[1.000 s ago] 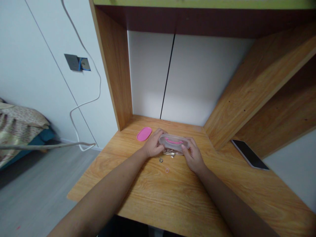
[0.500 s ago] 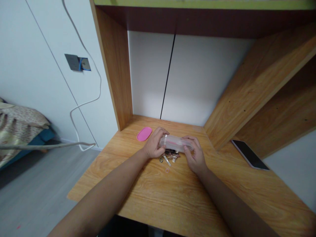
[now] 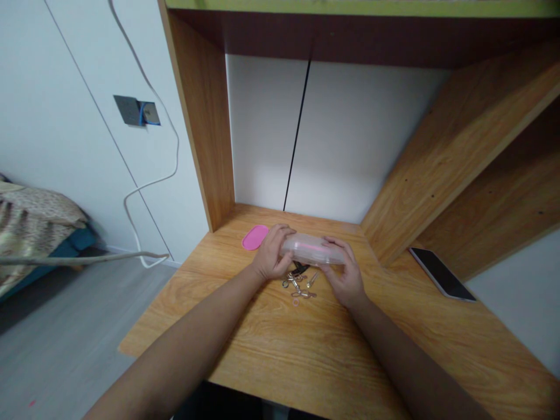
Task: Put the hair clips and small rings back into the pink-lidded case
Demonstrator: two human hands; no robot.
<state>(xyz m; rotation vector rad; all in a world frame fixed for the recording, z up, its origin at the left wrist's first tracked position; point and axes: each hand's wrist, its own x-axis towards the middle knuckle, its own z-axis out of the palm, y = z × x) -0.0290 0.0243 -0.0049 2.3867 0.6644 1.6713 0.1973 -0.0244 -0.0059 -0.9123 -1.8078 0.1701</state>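
Observation:
A translucent plastic box is tilted above the desk, with something pink showing through it. My left hand grips its left end, and my right hand holds the right end with the thumb underneath. Right below the box lies a small heap of hair clips and hair ties, some silvery and some dark. A thin pink hair tie lies at the heap's near edge. Beyond my left hand, a pink oval lid rests flat on the wood.
A phone lies at the right of the wooden desk. Wooden side panels and an overhead shelf frame the desk. On the left are a white cable, a wall socket and a bed corner.
Both hands have tilted the box a little further. More small hair pieces lie spread out on the desk beneath it, reaching nearer to me. The lid and phone have stayed put.

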